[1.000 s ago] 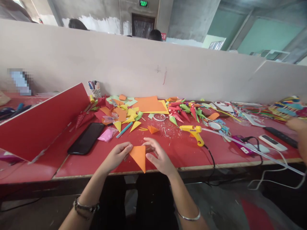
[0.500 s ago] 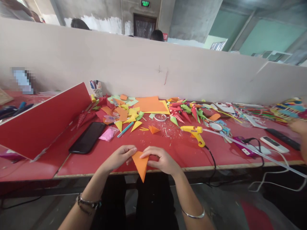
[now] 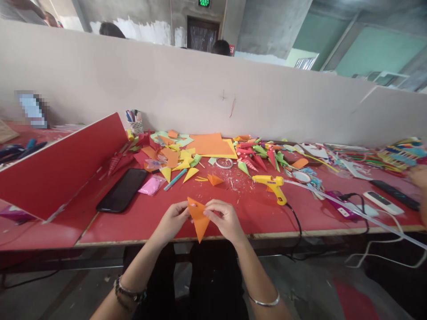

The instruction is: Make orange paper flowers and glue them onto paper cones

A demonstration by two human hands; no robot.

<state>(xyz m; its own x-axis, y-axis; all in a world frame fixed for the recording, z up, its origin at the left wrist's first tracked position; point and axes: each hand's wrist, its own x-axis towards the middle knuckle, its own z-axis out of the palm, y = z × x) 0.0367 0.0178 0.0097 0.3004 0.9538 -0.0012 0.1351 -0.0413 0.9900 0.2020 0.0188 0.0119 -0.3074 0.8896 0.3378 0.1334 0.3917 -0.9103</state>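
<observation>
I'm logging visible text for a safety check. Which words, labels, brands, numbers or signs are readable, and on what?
"EXIT": green sign, top of the picture; characters above it unclear.
Red sign: partly hidden, too small to read.
Yellow glue gun: markings too small to read.
Propped-up screen: pixelated, unreadable.

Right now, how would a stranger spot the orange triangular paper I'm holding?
Find the red tabletop; at its near edge, look between the bare left hand and right hand. The orange triangular paper points downward, held, unlike the orange folded paper lying beyond.
</observation>
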